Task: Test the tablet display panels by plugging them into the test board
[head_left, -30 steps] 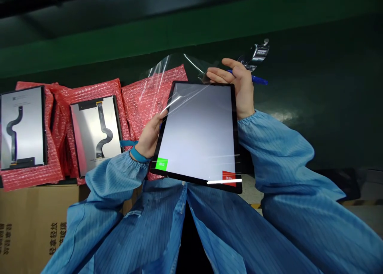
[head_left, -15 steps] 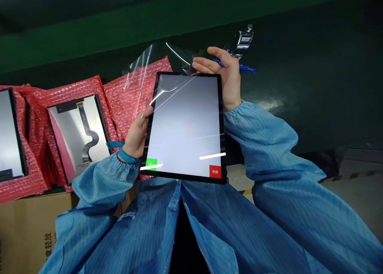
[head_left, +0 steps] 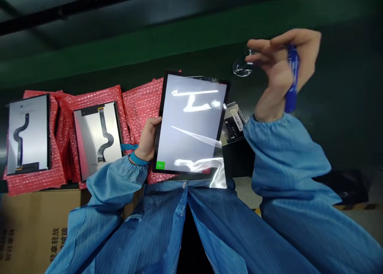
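Note:
My left hand [head_left: 147,140] grips the left edge of a black-framed tablet screen [head_left: 188,124], thumb on the front. The screen is lit white, with a green box at its lower left and a red one at its lower right. A clear film [head_left: 220,172] lies loosely over it, full of glare, and overhangs the lower right corner. Off to the right and above the table, my right hand [head_left: 279,64] is raised and slightly blurred. A blue marker pen [head_left: 292,80] is held across its palm, while its fingers reach leftward, near a clear round piece [head_left: 242,68].
To the left, display panels with ribbon cables, one [head_left: 28,134] and another [head_left: 98,140], lie on red bubble-wrap bags [head_left: 143,102]. A part with a white label [head_left: 233,124] sits behind the tablet's right edge. Below the table edge is a cardboard box [head_left: 38,226].
My right hand has moved from the screen's top edge to the far right, letting go of the film. The film has dropped onto the screen. The view has shifted left.

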Action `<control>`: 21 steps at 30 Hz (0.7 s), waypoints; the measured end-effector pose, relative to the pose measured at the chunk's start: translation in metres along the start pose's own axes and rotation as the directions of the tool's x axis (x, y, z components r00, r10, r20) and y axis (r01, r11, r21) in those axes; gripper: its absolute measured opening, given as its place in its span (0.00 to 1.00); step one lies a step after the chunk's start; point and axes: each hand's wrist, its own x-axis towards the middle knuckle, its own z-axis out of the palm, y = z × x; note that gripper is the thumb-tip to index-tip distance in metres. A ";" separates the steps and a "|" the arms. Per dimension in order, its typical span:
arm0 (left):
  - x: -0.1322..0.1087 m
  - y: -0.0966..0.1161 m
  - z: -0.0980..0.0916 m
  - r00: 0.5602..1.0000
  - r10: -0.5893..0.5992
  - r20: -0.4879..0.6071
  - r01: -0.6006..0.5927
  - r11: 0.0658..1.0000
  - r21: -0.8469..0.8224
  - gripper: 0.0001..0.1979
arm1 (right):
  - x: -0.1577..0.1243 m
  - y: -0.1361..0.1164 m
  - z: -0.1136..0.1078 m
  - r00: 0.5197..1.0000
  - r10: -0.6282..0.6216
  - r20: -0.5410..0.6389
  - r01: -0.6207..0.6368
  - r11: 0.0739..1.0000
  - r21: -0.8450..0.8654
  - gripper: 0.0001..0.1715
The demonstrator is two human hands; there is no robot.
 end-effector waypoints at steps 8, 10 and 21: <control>0.000 0.002 0.000 0.998 0.063 0.029 -0.062 0.998 -0.017 0.13 | -0.049 -0.041 0.045 0.702 -0.008 0.712 0.267 0.930 -0.253 0.31; -0.001 0.004 0.001 0.998 0.054 0.032 -0.053 0.998 -0.034 0.14 | -0.058 -0.038 0.048 0.717 0.004 0.697 0.262 0.925 -0.275 0.17; 0.000 0.010 -0.003 0.989 0.124 -0.083 -0.131 0.988 -0.077 0.09 | -0.057 -0.018 -0.010 0.987 -0.153 0.043 0.156 0.874 -0.461 0.20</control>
